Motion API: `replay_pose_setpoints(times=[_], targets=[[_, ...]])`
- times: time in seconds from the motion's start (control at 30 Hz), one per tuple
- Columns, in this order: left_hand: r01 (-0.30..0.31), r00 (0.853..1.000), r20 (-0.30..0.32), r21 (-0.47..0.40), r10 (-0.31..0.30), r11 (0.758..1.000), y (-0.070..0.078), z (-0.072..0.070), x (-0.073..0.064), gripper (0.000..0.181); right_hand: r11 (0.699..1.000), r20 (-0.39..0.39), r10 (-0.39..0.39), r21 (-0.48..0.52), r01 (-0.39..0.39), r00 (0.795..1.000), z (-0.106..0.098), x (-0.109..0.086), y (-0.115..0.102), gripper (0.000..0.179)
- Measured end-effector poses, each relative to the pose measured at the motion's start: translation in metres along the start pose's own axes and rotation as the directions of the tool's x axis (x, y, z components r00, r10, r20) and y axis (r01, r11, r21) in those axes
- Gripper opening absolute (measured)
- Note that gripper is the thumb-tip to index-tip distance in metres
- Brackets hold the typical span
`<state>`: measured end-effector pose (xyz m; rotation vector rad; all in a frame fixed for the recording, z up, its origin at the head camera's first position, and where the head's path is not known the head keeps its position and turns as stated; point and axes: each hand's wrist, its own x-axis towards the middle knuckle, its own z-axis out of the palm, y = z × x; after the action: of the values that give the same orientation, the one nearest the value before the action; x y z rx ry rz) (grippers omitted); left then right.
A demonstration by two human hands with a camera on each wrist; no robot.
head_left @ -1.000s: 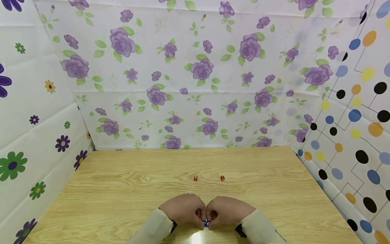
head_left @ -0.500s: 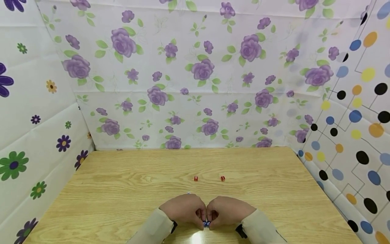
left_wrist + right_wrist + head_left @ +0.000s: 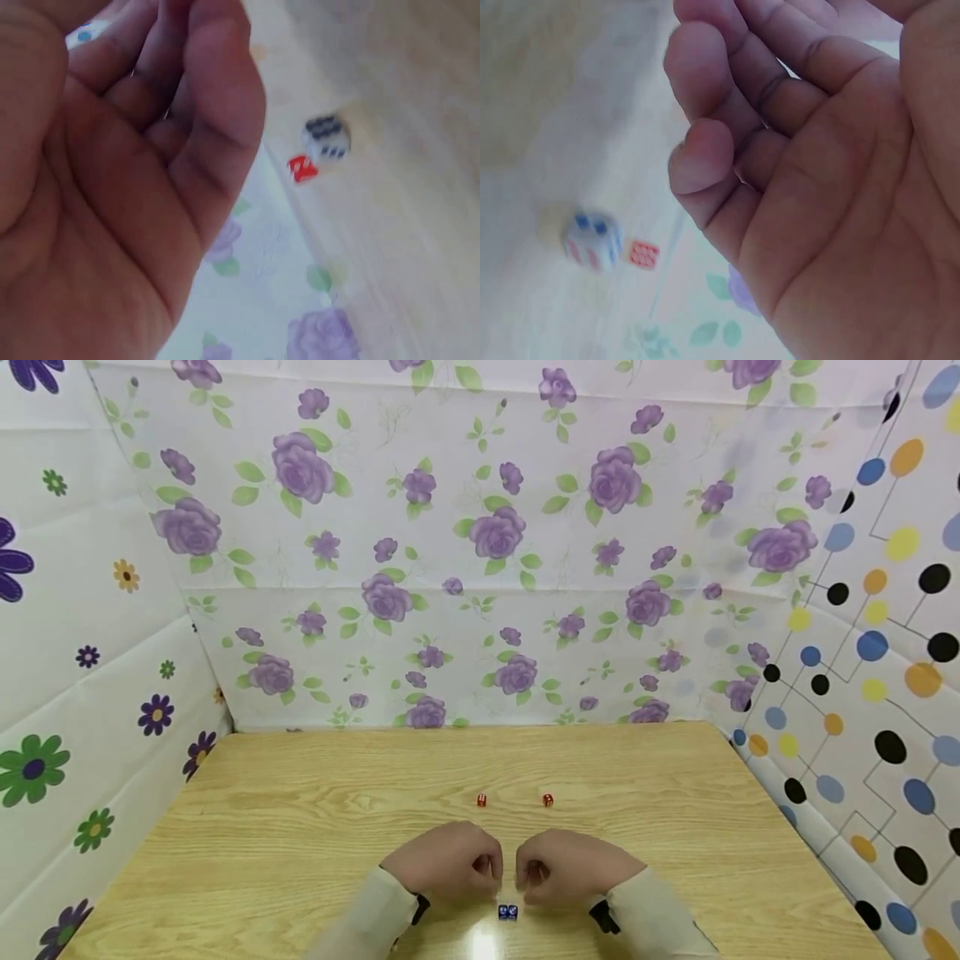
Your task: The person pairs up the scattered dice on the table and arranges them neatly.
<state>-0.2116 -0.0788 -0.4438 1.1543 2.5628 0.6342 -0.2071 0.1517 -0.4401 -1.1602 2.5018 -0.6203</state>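
Two small blue dice, a left one [image 3: 503, 912] and a right one [image 3: 513, 912], sit side by side on the wooden table near its front. Just beyond and to the left of them is my left hand [image 3: 450, 862], its fingers loosely curled around nothing. My right hand [image 3: 577, 864] mirrors it on the right, also holding nothing. A white die with black pips [image 3: 327, 139] shows past the left fingers in the left wrist view. Past the right fingers, the right wrist view has a white die with blue and red pips [image 3: 592, 241]. The hands hide both white dice in the head view.
Farther back on the table [image 3: 300, 793] lie two red dice, one left [image 3: 482, 800] and one right [image 3: 547, 800], with a gap between them. Rose-patterned cloth [image 3: 450, 635] rises behind the table. Patterned cloth also stands along both sides.
Both hands have let go of the blue dice. They have drawn apart and shifted a little away from the body, leaving the two dice together on the table.
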Motion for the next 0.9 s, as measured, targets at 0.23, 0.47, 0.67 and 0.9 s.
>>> replay_pose_setpoints(times=[0.23,0.47,0.67,0.9], targets=[[0.070,0.988,-0.141,0.087,-0.057,0.994,-0.014,-0.019,-0.003,0.020,0.994,-0.113,0.106,-0.021,-0.109,0.988,-0.024,-0.012,0.014,0.013],[0.157,0.961,-0.246,0.113,-0.125,0.981,-0.021,-0.036,-0.016,0.027,0.978,-0.185,0.191,-0.049,-0.203,0.964,-0.033,-0.026,0.035,0.017],[0.202,0.952,-0.251,0.098,-0.173,0.974,-0.029,-0.044,-0.024,0.024,0.972,-0.155,0.224,-0.030,-0.231,0.962,-0.036,-0.032,0.045,0.016],[0.206,0.955,-0.228,0.056,-0.188,0.977,-0.039,-0.037,-0.019,0.022,0.957,-0.134,0.284,-0.023,-0.290,0.949,-0.042,-0.035,0.048,0.014]])
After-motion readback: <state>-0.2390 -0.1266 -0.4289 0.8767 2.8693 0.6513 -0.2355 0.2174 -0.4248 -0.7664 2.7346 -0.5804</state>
